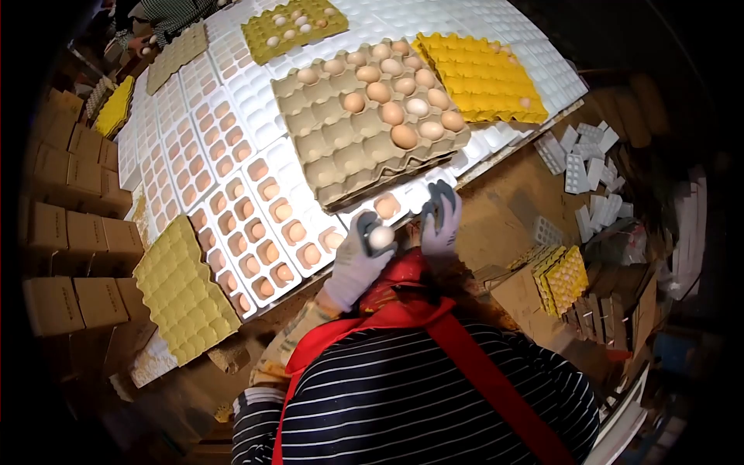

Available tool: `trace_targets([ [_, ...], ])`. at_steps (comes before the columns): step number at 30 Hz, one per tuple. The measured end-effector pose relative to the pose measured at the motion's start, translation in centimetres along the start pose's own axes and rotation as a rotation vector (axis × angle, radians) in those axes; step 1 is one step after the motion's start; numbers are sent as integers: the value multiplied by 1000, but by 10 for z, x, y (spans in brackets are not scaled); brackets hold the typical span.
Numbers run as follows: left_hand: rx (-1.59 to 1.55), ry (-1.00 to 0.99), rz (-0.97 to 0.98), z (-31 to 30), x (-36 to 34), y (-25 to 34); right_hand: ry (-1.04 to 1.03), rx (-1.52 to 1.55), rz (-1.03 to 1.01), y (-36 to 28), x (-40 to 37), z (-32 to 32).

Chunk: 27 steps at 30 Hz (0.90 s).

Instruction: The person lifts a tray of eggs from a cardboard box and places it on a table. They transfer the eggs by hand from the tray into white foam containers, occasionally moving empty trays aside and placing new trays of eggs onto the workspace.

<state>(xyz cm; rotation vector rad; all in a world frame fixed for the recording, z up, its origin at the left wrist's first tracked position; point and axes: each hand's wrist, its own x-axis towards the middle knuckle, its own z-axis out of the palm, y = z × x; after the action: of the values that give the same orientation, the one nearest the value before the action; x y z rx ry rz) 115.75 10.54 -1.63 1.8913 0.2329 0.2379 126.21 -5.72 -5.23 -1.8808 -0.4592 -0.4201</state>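
Observation:
My left hand (355,267), in a pale glove with dark grey fingertips, is closed around a pale egg (380,238) at the table's near edge. Beside it to the right, my right hand (442,226) wears a matching glove; its fingers are apart and nothing shows in them. Just beyond both hands, a stack of grey-brown pulp egg trays (329,159) carries several brown and pale eggs, mostly toward its far and right parts. White foam trays (280,246) with brown eggs in their pockets lie left of my hands. Another brown egg (385,206) sits in a white pocket close by.
A yellow egg tray (484,81) overlaps the table's right side. An olive tray (186,291) overhangs the left corner, and another olive tray (294,29) with eggs lies farther back. Cartons (97,240) are stacked left. Another person's hand (142,45) is at the far left.

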Motion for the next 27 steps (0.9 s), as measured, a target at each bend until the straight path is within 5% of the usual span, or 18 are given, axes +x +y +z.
trace_targets([
  [3,397,-106,167,36,57,21,83,160,130,-1,25,-29],
  [5,490,-16,431,69,83,9,16,-33,77,9,43,-57],
  [9,687,-149,186,102,102,27,5,101,6,34,112,-86],
  [10,583,-42,296,108,104,41,-26,132,-8,36,135,-98],
  [15,474,168,538,105,117,135,-675,-423,-278,40,261,-138],
  [17,928,374,282,107,138,157,-838,-460,-434,43,284,-138],
  [20,1093,139,-33,106,156,152,-845,-482,-571,36,290,-140],
  [23,1011,163,49,108,156,150,-883,-464,-651,38,299,-141],
  [27,775,256,142,91,162,149,-965,61,-412,63,323,-144],
])
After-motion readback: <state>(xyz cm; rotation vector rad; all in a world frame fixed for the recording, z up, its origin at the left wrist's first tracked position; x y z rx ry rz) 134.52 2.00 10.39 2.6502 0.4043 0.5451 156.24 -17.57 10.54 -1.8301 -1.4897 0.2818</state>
